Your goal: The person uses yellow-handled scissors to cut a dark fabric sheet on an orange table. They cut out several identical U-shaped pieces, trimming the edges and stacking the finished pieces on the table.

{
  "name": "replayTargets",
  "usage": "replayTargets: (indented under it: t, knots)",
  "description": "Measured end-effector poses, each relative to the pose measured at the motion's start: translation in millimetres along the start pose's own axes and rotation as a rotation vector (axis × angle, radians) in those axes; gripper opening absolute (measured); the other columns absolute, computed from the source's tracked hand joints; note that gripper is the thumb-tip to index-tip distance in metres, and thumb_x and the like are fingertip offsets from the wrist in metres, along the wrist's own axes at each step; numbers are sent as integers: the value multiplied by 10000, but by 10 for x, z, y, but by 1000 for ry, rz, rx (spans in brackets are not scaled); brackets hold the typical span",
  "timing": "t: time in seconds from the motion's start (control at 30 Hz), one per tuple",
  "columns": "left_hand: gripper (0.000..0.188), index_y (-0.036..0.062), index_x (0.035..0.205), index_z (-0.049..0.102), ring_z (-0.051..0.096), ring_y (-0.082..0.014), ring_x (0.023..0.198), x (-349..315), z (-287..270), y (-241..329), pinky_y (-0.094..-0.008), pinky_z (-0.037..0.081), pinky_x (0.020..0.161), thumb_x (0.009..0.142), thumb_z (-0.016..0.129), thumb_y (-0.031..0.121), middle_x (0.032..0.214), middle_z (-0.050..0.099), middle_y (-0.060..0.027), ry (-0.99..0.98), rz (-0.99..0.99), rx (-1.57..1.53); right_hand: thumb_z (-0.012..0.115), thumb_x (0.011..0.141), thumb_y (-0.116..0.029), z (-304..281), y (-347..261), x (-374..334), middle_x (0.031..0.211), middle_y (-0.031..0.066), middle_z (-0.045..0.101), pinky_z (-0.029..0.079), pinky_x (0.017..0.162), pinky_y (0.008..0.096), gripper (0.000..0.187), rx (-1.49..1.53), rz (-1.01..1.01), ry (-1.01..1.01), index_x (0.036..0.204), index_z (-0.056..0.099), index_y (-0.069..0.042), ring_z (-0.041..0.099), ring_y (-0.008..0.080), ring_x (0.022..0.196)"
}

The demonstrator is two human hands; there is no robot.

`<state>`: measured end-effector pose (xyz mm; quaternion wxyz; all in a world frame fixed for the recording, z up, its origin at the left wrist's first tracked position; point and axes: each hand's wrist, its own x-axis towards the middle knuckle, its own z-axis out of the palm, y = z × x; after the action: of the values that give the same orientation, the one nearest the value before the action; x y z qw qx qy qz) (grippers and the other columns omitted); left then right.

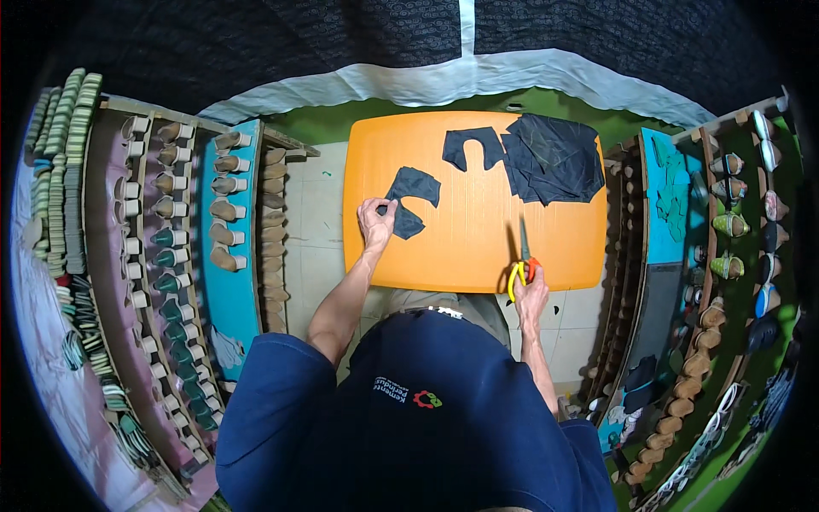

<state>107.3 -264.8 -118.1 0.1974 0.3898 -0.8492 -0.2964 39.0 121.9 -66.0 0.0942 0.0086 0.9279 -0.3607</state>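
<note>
At the near edge of the orange table (465, 243), right of centre, the right hand (532, 295) grips the scissors (525, 247), blades toward the far edge. On the table's left half, the left hand (376, 224) pinches a curved black piece (415, 186). Toward the table's far edge lies a second curved piece (471, 136); a black stack (559, 160) occupies its far right corner.

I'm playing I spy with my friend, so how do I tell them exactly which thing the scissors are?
Find the orange table in front of the person in the dark blue shirt. Over its near edge, toward the right, the right hand holds the scissors. Unlike the flat black pieces, they have bright handle loops, one yellow, one orange-red.
</note>
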Motion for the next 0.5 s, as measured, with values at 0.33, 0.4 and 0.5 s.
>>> replayTargets:
  t: [0.33,0.4,0.5]
  knots:
    - [241,26,947,677,666,-201,739,-333,-121,-112,-312,537,672,841,792,209,878,712,-85,-155,-701,-560,750,851,-235,-27,-59,-152,835,127,705,545,716,430,387,26,-100,-146,1179,647,-58,700,330,774]
    - [252,30,1005,641,667,-194,739,-448,-153,-36,-292,552,656,858,778,184,896,710,-88,-178,-796,-706,745,853,-236,-44,-22,-169,829,129,704,547,714,422,391,34,-98,-154,1183,647,-49,699,319,761]
    - [317,21,1093,585,681,-200,758,-617,-136,31,-299,587,672,872,761,165,910,697,-109,-168,-901,-867,747,850,-242,-79,39,-186,816,128,697,546,710,413,405,26,-86,-179,1188,646,-43,695,307,746]
